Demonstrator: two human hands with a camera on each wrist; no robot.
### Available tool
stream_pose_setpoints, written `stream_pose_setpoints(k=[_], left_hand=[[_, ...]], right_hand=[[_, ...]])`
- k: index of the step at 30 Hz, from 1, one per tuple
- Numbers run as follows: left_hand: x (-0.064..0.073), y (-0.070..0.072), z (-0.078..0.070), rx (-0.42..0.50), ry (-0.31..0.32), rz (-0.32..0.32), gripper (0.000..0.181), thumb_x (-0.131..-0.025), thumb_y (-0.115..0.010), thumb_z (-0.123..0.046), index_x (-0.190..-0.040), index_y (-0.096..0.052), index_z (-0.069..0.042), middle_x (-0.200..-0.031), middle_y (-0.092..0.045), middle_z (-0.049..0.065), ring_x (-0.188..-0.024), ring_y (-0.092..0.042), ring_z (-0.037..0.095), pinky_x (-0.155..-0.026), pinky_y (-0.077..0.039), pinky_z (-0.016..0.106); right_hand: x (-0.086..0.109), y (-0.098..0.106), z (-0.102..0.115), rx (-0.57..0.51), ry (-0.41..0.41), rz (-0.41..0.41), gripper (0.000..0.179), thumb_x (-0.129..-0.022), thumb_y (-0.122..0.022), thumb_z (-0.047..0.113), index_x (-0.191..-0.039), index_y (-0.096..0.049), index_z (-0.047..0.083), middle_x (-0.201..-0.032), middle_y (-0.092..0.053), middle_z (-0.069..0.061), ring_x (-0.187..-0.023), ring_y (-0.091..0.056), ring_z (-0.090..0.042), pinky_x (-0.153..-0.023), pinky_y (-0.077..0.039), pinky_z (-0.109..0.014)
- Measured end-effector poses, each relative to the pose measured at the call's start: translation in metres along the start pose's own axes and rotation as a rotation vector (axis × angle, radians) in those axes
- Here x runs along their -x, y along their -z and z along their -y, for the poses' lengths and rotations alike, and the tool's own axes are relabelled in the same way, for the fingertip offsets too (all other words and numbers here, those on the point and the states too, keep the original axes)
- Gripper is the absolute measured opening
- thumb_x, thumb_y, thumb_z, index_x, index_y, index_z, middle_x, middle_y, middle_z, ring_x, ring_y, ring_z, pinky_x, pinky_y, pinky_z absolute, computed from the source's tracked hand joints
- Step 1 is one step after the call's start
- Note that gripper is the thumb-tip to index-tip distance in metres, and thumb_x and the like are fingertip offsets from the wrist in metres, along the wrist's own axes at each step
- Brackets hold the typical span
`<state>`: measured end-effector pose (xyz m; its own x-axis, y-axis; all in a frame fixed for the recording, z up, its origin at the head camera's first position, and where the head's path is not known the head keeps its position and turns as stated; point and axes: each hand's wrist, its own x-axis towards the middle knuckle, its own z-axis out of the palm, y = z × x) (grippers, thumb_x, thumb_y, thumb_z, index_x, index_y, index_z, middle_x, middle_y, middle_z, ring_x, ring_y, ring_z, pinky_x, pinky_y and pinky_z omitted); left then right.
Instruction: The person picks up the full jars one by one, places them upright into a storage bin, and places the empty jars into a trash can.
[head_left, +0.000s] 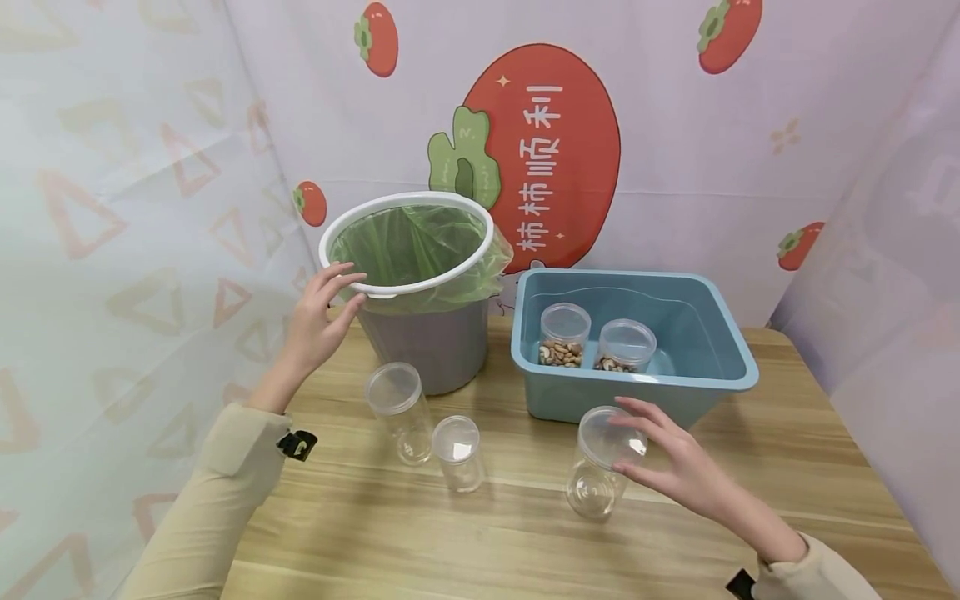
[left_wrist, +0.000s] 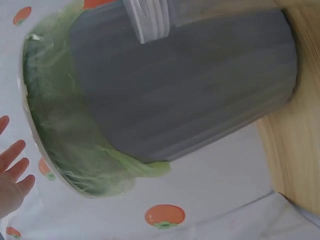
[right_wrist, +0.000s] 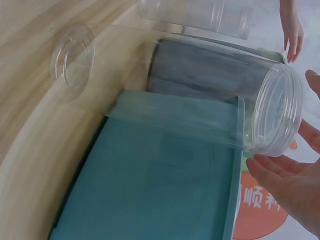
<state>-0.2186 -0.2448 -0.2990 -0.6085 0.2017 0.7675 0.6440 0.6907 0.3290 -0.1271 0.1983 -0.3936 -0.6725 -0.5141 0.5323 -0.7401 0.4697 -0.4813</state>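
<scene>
My left hand (head_left: 318, 321) hovers beside the white rim of a grey trash bin (head_left: 435, 342) lined with a green bag (head_left: 408, 242). Its fingers are spread and hold nothing; the left wrist view shows them apart from the rim. On the right, my right hand (head_left: 678, 458) reaches over the lid of a clear empty jar (head_left: 592, 487) standing on the table. Thumb and fingers lie loosely around that lid, right at its edge, in the right wrist view (right_wrist: 290, 180). Two more clear lidded jars, a tall one (head_left: 401, 412) and a short one (head_left: 459, 458), stand between the hands.
A blue tub (head_left: 637, 400) sits at the back right of the wooden table (head_left: 420, 542). Inside it are two lidded jars of nuts, one at left (head_left: 562, 337) and one at right (head_left: 626, 346). A patterned cloth (head_left: 660, 225) hangs behind.
</scene>
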Motion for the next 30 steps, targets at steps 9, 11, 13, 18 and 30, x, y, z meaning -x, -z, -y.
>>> stream_pose_setpoints(k=[9, 11, 13, 18, 30], left_hand=[[-0.001, -0.005, 0.013, 0.017, 0.07, 0.062, 0.024, -0.08, -0.061, 0.0, -0.104, -0.06, 0.004, -0.116, -0.05, 0.023, -0.121, -0.035, 0.038, -0.1, -0.024, 0.047], [-0.001, -0.006, 0.016, 0.025, 0.082, 0.071, 0.023, -0.08, -0.06, 0.001, -0.103, -0.061, 0.004, -0.114, -0.051, 0.023, -0.121, -0.034, 0.038, -0.101, -0.023, 0.047], [0.0, -0.007, 0.019, 0.027, 0.084, 0.071, 0.02, -0.081, -0.059, 0.002, -0.101, -0.061, 0.004, -0.11, -0.051, 0.023, -0.12, -0.035, 0.039, -0.101, -0.022, 0.047], [0.002, -0.01, 0.023, 0.027, 0.074, 0.051, 0.016, -0.081, -0.057, 0.004, -0.097, -0.06, 0.005, -0.103, -0.049, 0.022, -0.114, -0.036, 0.041, -0.099, -0.022, 0.049], [0.001, -0.011, 0.023, 0.017, 0.069, 0.06, 0.014, -0.083, -0.055, 0.002, -0.096, -0.058, 0.004, -0.1, -0.048, 0.021, -0.107, -0.038, 0.037, -0.096, -0.023, 0.05]], right_hand=[[0.008, -0.01, -0.002, 0.002, -0.054, -0.01, 0.053, -0.066, -0.077, 0.013, -0.114, -0.056, 0.015, -0.13, -0.04, -0.004, -0.12, -0.036, -0.011, -0.093, -0.026, -0.01], [0.008, -0.011, -0.002, 0.003, -0.059, -0.015, 0.052, -0.065, -0.077, 0.013, -0.113, -0.056, 0.016, -0.13, -0.041, -0.004, -0.12, -0.037, -0.011, -0.092, -0.027, -0.011], [0.009, -0.012, -0.003, -0.001, -0.057, -0.023, 0.051, -0.065, -0.077, 0.012, -0.112, -0.057, 0.015, -0.129, -0.042, -0.006, -0.119, -0.038, -0.012, -0.092, -0.027, -0.01], [0.007, -0.014, 0.0, -0.011, -0.065, -0.045, 0.05, -0.062, -0.079, 0.009, -0.108, -0.059, 0.011, -0.123, -0.046, -0.011, -0.116, -0.041, -0.011, -0.09, -0.029, -0.009], [0.005, -0.02, -0.006, -0.016, -0.022, -0.107, 0.055, -0.055, -0.082, 0.01, -0.105, -0.059, 0.013, -0.116, -0.05, -0.011, -0.109, -0.045, -0.012, -0.086, -0.032, -0.008]])
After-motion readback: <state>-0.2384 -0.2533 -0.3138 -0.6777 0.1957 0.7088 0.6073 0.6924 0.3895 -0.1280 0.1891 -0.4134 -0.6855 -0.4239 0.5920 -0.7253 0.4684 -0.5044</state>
